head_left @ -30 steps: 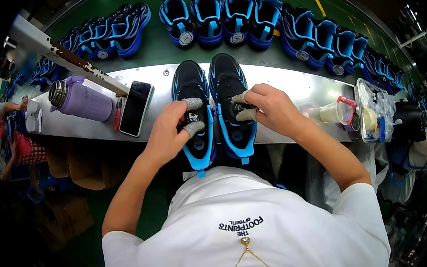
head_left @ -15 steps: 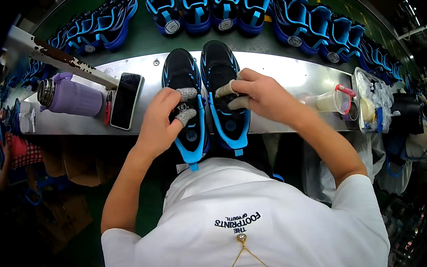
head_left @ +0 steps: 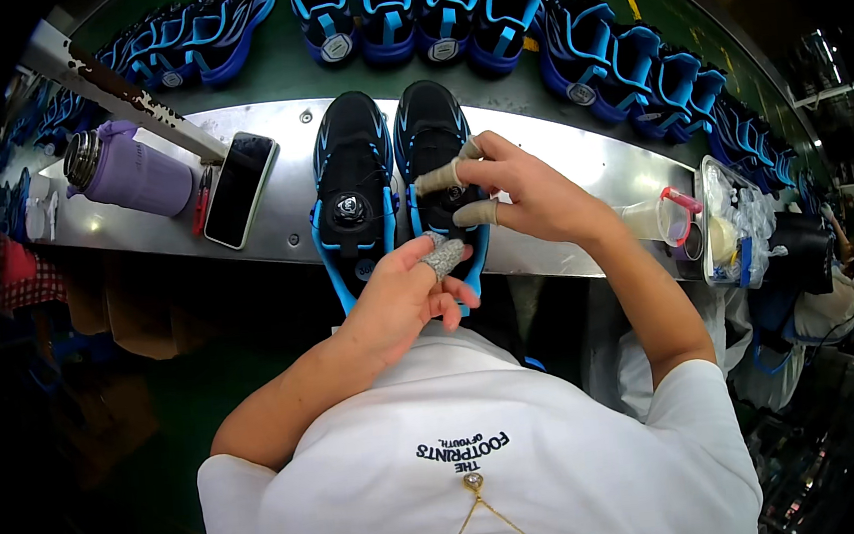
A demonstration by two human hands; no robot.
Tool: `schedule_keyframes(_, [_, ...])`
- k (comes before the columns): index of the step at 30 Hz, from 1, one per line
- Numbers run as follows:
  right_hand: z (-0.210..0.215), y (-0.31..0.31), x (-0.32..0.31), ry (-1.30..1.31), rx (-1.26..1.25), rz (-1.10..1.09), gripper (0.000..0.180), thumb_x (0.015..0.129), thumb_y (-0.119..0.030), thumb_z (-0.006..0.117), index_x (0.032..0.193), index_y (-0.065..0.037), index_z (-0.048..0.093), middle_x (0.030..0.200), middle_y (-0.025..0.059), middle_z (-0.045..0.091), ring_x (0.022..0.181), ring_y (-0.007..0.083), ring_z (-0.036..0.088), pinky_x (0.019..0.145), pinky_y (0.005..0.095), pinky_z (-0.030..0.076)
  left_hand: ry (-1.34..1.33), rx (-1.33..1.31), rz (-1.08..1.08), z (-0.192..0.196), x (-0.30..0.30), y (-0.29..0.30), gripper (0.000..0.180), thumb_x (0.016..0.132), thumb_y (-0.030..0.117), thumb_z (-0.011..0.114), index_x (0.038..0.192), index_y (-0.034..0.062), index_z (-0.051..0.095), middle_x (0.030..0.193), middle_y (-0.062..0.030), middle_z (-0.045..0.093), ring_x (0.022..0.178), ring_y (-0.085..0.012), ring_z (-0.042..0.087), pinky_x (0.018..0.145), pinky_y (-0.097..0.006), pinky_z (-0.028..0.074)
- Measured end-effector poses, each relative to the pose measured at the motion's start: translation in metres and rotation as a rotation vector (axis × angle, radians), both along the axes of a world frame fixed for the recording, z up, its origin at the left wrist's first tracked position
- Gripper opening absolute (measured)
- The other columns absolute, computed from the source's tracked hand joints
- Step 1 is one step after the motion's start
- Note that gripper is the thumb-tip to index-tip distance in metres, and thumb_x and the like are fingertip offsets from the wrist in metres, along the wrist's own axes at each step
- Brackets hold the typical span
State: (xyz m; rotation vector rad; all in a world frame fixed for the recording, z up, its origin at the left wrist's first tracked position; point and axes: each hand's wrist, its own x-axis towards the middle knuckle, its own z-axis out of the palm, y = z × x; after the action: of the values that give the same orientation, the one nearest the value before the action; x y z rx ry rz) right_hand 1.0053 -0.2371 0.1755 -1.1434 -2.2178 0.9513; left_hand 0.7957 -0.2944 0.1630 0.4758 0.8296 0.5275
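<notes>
Two black-and-blue shoes (head_left: pixel 395 179) side by side at the counter's (head_left: pixel 579 160) near edge. Left hand (head_left: pixel 400 304) loosely curled at the right shoe's heel, gripping nothing; right hand (head_left: pixel 517 195), taped fingers spread narrow, pressing its dial. Best done steadying the heel, pressing squarely.

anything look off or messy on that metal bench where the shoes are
Nothing is spilled or damaged. The two black and blue shoes overhang the near edge of the shiny metal bench. Both hands, left and right, have taped fingertips. The black phone lies slightly askew.
</notes>
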Motion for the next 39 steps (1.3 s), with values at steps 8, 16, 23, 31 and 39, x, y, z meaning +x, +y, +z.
schedule_keyframes(8, [-0.011,-0.006,0.004,-0.013,0.067,-0.177,0.028,0.075,-0.021,0.077,0.102,-0.013,0.071,0.086,0.0078,0.056,0.078,0.0260,0.062,0.071,0.0364,0.052,-0.065,-0.043,0.149,-0.019,0.030,-0.003,0.028,0.102,0.010,0.044,0.127,-0.0027,0.047,0.130,-0.0153,0.053,0.102,-0.0270,0.066,0.059,-0.029,0.057])
schedule_keyframes(16, [-0.013,-0.009,0.014,-0.163,-0.021,-0.156,0.039,0.078,-0.011,0.076,0.116,-0.015,0.071,0.094,0.0069,0.056,0.085,0.0212,0.058,0.076,0.0333,0.050,-0.083,-0.044,0.155,-0.030,0.042,-0.006,0.029,0.103,0.011,0.044,0.129,-0.0023,0.046,0.131,-0.0161,0.052,0.106,-0.0302,0.065,0.059,-0.030,0.060])
schedule_keyframes(23, [-0.030,-0.016,0.021,-0.118,0.158,-0.224,0.033,0.071,-0.025,0.081,0.097,-0.008,0.070,0.089,0.0096,0.054,0.076,0.0272,0.059,0.068,0.0372,0.050,-0.061,-0.024,0.139,-0.029,0.057,-0.007,0.030,0.103,0.010,0.042,0.130,-0.0020,0.045,0.132,-0.0160,0.051,0.109,-0.0314,0.065,0.059,-0.030,0.060])
schedule_keyframes(31, [-0.028,-0.004,0.027,0.031,0.112,-0.083,0.033,0.071,-0.020,0.080,0.101,-0.009,0.071,0.090,0.0089,0.053,0.079,0.0259,0.059,0.070,0.0366,0.050,-0.046,-0.033,0.147,-0.024,0.060,-0.003,0.034,0.101,0.010,0.041,0.133,-0.0024,0.041,0.130,-0.0157,0.052,0.111,-0.0322,0.064,0.060,-0.031,0.059])
schedule_keyframes(39, [-0.010,-0.031,0.026,0.103,0.137,-0.279,0.034,0.078,-0.016,0.078,0.111,-0.010,0.072,0.081,0.0043,0.052,0.072,0.0150,0.051,0.067,0.0279,0.044,0.955,1.206,-0.063,0.046,0.001,0.012,0.029,0.083,0.009,0.073,0.110,-0.0010,0.066,0.097,-0.0081,0.060,0.086,-0.0157,0.062,0.064,-0.025,0.046])
